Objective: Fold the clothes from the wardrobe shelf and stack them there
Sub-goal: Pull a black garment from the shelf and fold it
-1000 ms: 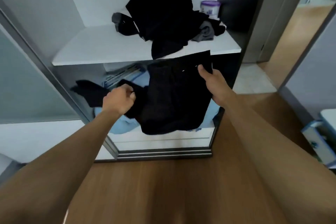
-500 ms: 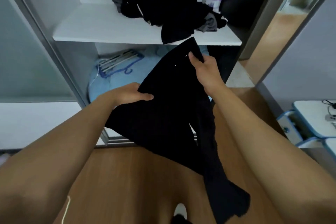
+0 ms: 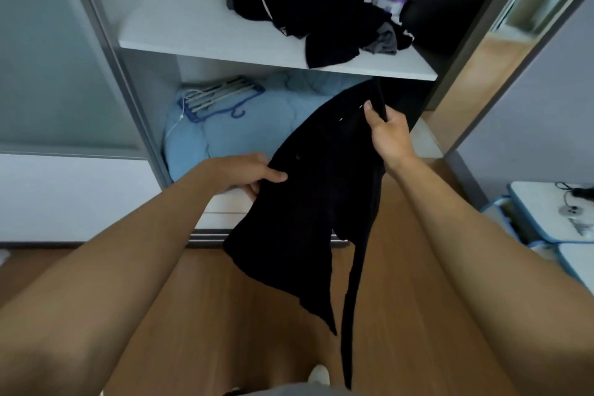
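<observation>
A black garment [image 3: 308,202] hangs in the air in front of the wardrobe, stretched between both hands. My left hand [image 3: 247,172] grips its lower left edge, thumb on top of the cloth. My right hand [image 3: 387,135] pinches its upper right edge, held higher. Long ends of the garment trail down toward the floor. On the white wardrobe shelf [image 3: 193,26] above lies a loose heap of black and grey clothes [image 3: 315,6], part of it drooping over the shelf's front edge.
A purple-lidded tub [image 3: 389,1] stands at the back right of the shelf. Below the shelf lies a light blue duvet [image 3: 238,135] with blue hangers [image 3: 221,96] on it. A sliding door [image 3: 58,51] is at left; a blue-edged table [image 3: 553,212] at right.
The camera tilted and moved closer. The garment has been drawn further out, its hanging ends shifted and narrowed. Both hands keep their grip, the left now slightly lower and more central.
</observation>
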The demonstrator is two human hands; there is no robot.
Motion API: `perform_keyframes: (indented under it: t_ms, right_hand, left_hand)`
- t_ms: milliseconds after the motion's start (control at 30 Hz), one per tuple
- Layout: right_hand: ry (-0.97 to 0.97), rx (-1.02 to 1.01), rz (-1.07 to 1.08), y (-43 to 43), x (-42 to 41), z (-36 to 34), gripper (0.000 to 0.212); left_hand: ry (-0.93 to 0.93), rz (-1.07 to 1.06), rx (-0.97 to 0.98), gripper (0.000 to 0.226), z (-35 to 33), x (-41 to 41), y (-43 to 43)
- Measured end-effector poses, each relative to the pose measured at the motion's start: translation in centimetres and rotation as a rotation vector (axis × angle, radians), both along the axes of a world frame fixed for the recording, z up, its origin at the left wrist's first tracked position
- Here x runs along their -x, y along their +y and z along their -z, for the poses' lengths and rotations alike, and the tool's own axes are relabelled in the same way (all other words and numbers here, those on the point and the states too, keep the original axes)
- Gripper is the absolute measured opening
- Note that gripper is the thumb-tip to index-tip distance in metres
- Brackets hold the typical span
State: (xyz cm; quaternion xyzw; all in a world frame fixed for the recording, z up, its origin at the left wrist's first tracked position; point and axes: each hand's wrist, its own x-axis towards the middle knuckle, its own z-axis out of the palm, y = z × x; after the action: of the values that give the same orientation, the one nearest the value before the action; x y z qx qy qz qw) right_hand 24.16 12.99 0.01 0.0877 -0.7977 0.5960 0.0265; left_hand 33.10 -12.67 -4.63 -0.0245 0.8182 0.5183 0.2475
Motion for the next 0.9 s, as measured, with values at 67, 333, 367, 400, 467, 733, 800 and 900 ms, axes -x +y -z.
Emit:
perform_keyframes:
  t_ms: [67, 333, 367, 400, 467, 733, 800, 900]
  right_hand:
    - [-0.049, 0.018, -0.025, 0.8, 0.2, -0.2, 0.032]
    - [-0.131, 0.112, -0.304, -0.9, -2.8, 1.2, 0.017]
    - [-0.125, 0.107, -0.324, -1.6, -3.3, 1.5, 0.016]
    - [-0.121, 0.109, -0.337, -2.2, -3.7, 1.8, 0.016]
    - [-0.137, 0.162, -0.325, -3.0, -4.0, 2.1, 0.017]
    - [-0.28, 0.222, -0.352, -3.7, -3.4, 2.1, 0.053]
    - [-0.292, 0.259, -0.416, -4.0, -3.6, 1.8, 0.06]
    - [-0.113, 0.221, -0.453, -4.7, -4.3, 1.1, 0.017]
  left_hand:
    - [0.025, -0.208, -0.128, 0.017, -0.5, 0.0, 0.9]
    - [0.006, -0.78, -0.69, 0.019, -3.8, 2.8, 4.1]
    - [0.005, -0.792, -0.714, 0.02, -4.3, 3.1, 4.4]
    - [0.011, -0.804, -0.736, 0.022, -4.6, 3.3, 4.6]
    - [0.026, -0.829, -0.776, 0.022, -5.2, 3.7, 4.7]
    - [0.105, -0.903, -0.878, 0.022, -8.2, 4.5, 4.7]
    - [0.119, -0.924, -0.881, 0.023, -8.4, 4.7, 4.9]
    - [0.113, -0.926, -0.909, 0.023, -8.3, 4.9, 4.9]
